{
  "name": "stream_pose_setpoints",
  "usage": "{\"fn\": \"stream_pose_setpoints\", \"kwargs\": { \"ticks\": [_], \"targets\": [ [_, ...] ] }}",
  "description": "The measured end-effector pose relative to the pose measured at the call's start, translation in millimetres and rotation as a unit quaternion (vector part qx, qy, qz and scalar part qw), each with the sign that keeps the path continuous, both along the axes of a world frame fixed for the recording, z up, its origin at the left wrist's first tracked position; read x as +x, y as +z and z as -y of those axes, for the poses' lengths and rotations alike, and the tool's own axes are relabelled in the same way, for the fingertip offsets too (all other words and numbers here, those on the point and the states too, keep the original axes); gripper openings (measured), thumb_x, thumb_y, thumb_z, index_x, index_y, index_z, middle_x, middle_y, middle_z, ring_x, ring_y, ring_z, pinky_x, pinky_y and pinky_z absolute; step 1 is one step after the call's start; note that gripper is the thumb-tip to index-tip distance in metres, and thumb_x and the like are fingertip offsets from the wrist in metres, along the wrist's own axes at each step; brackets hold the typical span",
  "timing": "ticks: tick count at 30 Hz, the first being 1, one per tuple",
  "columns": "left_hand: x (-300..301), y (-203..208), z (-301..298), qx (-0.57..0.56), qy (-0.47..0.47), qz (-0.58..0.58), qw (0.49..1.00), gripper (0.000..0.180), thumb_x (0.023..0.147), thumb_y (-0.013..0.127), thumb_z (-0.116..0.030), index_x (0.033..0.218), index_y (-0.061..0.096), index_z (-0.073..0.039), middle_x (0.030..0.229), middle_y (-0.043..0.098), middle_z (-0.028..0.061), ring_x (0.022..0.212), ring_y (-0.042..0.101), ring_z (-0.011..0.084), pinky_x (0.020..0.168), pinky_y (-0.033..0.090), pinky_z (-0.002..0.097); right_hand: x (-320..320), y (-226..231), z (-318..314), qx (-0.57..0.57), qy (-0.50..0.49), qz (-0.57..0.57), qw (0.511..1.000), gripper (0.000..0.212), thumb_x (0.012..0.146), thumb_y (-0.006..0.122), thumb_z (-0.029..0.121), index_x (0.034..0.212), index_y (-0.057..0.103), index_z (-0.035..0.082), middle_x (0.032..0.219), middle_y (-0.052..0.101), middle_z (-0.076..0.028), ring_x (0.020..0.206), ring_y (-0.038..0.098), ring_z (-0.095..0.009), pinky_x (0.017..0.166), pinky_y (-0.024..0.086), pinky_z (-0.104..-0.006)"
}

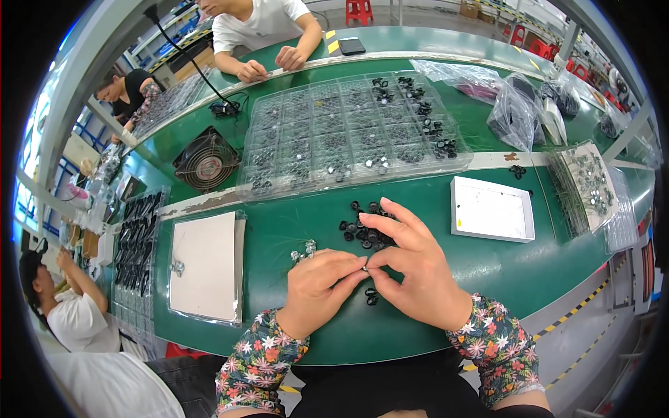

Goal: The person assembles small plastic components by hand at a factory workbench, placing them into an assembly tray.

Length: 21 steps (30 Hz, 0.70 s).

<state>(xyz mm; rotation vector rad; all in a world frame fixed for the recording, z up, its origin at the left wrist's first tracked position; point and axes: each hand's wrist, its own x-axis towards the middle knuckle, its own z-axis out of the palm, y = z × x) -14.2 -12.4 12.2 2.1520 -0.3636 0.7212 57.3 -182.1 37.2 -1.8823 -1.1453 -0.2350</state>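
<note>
Over the near middle of the green table, my left hand and my right hand meet fingertip to fingertip. Between their thumbs and forefingers sits a tiny part, silvery and dark, too small to name. My right hand's other fingers are raised and spread. Just beyond them lies a pile of small round black parts. A few small clear and silvery parts rest beside my left knuckles. Below my fingertips lie one or two more black parts.
A large clear compartment tray holds small parts. At left are a black fan, a bagged cardboard sheet and a tray of black pieces. At right stand a white box and stacked trays. A person sits opposite.
</note>
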Motion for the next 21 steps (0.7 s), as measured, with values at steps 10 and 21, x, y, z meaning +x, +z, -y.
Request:
{"fn": "stream_pose_setpoints", "kwargs": {
  "ticks": [10,21],
  "targets": [
    [-2.0,1.7,2.4,-0.014,-0.002,-0.008,1.0,0.021,0.07,0.076,0.0,0.089,0.068,-0.003,0.088,0.069,0.0109,0.076,0.067,0.0241,0.066,0.054,0.0305,-2.3,0.8,-3.1,0.025,0.006,-0.012,1.0,0.009,0.068,0.067,-0.004,0.073,0.06,0.0,0.127,0.055,-0.014,0.123,0.046,-0.039,0.095,0.045,-0.0446],
    [-1.7,2.1,1.7,0.008,-0.019,-0.009,1.0,0.02,0.073,0.073,0.0,0.092,0.068,-0.002,0.088,0.068,0.0112,0.077,0.067,0.0245,0.065,0.054,0.0302,-3.7,1.2,-2.3,0.015,0.008,0.01,1.0,0.009,0.067,0.065,-0.005,0.072,0.059,0.0,0.125,0.055,-0.015,0.122,0.047,-0.039,0.094,0.046,-0.0444]
  ]
}}
